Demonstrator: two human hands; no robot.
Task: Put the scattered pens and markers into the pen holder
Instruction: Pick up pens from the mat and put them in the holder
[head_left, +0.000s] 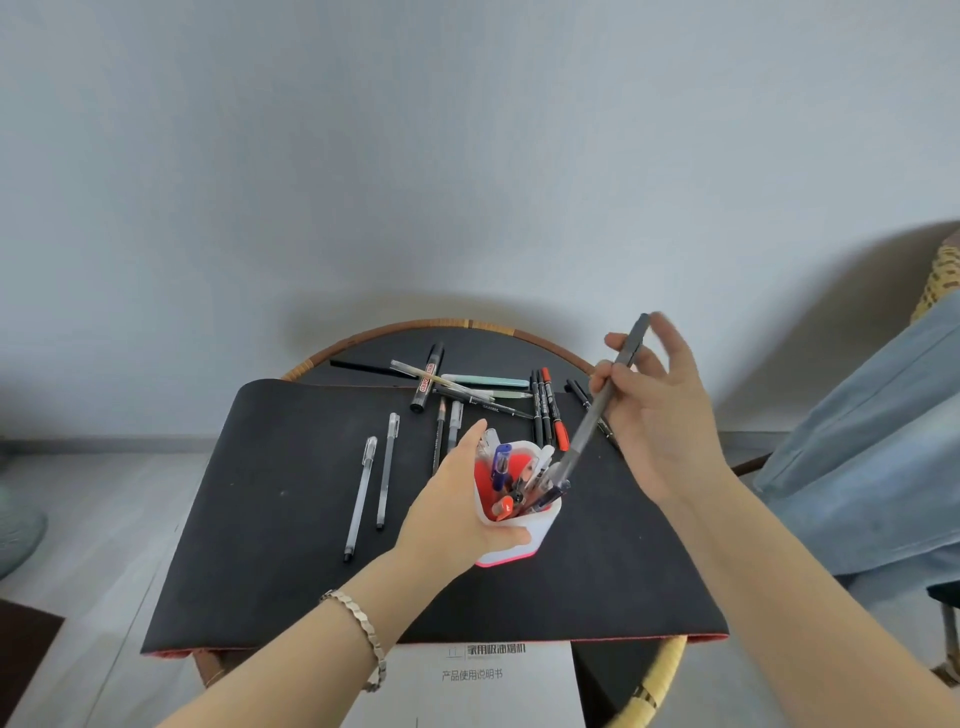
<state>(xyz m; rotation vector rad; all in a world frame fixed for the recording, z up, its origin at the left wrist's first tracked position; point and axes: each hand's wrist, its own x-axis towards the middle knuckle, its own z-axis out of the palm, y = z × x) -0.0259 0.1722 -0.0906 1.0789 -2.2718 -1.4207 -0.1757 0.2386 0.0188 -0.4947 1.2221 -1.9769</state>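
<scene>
A white pen holder (540, 535) with a red inside and pink base stands on the black mat (291, 545), holding several pens. My left hand (457, 509) grips its left side. My right hand (654, 410) holds a grey pen (602, 405) slanted, its lower tip at the holder's rim. Two clear pens (371, 488) lie to the left. A black marker (427, 378), a mint pen (485, 382) and thin pens lie beyond the holder. Black markers and one red marker (554, 410) lie at the back right.
The mat covers a round table with a rattan rim (431, 326) against a pale wall. A white printed booklet (483, 680) sticks out under the mat's near edge. Light blue fabric (872, 441) hangs at the right.
</scene>
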